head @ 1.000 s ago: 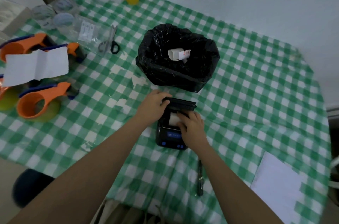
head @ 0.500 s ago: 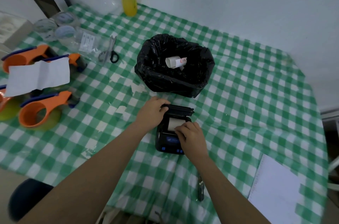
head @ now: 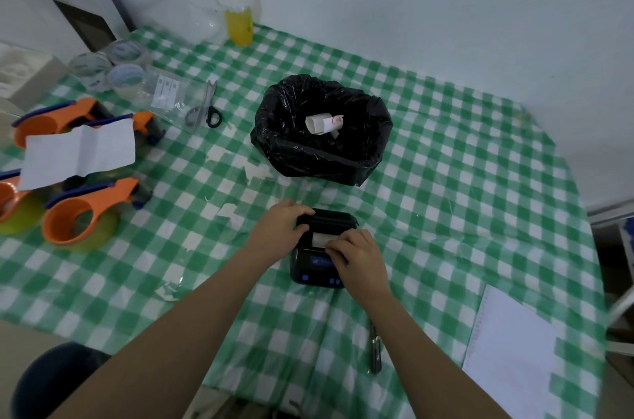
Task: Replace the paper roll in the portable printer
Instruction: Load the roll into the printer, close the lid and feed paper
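Nearest the wearer, a dark pen-like tool (head: pixel 375 350) lay on the green checked tablecloth (head: pixel 463 178), with a white notepad (head: pixel 511 353) to its right. Neither was in use.

Beyond these, the portable printer (head: pixel 317 269) sat at centre, its lid (head: pixel 326 217) raised at the far edge. The right hand (head: pixel 360 255) rested over the front lip of the paper bay, fingertips pinched on the loose edge of the white paper roll (head: pixel 322 240) seated in the bay. Half a second before, that hand lay lower over the roll; one second before, it covered the bay almost wholly. It had since drawn toward the wearer, exposing more paper. This suggested the new roll was already dropped in and the leading edge was being pulled out across the tear bar. The left hand (head: pixel 279 229) was clamped on the printer's left side and lid corner, steadying the body, as in both prior frames.

Farther off, a black-lined bin (head: pixel 291 150) held a discarded roll (head: pixel 324 123), presumably the spent one. Scissors (head: pixel 207 108) and orange tape dispensers (head: pixel 85 212) lay at far left.

Judgement: the lid remained to be shut.
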Motion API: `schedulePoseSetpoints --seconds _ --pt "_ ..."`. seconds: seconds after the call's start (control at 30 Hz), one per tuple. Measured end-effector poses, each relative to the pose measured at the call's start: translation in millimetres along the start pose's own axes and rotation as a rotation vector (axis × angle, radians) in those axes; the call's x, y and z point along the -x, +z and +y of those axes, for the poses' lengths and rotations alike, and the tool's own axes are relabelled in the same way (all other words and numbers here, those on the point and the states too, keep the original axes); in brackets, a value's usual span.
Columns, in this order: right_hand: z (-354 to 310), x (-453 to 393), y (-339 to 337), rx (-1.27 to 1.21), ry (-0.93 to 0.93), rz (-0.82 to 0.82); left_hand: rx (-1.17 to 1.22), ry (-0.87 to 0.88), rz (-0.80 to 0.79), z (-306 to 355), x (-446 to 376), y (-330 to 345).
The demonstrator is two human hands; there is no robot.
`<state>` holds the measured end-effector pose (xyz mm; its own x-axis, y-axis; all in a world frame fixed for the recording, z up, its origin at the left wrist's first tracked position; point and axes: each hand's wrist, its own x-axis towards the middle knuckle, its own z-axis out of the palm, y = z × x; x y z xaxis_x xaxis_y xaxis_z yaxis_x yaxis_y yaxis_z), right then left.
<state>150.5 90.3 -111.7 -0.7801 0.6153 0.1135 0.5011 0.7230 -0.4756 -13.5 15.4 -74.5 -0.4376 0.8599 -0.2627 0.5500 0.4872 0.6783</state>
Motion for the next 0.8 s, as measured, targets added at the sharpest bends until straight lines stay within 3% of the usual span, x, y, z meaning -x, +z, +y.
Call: schedulePoseSetpoints --seconds 0.53,0.7,0.8 --pt "-7.7 -6.1 -6.4 -0.135 0.165 -0.021 -0.28 0.051 -0.104 -13.9 15.4 11.7" --pt "5.4 -8.4 -16.2 -0.411 0.483 0.007 -0.312 0.053 -0.122 -14.5 12.3 8.9" --pt "14.9 -9.0 -21.8 -0.419 0.61 -0.065 -0.204 0.007 -0.072 -10.9 9.7 7.9"
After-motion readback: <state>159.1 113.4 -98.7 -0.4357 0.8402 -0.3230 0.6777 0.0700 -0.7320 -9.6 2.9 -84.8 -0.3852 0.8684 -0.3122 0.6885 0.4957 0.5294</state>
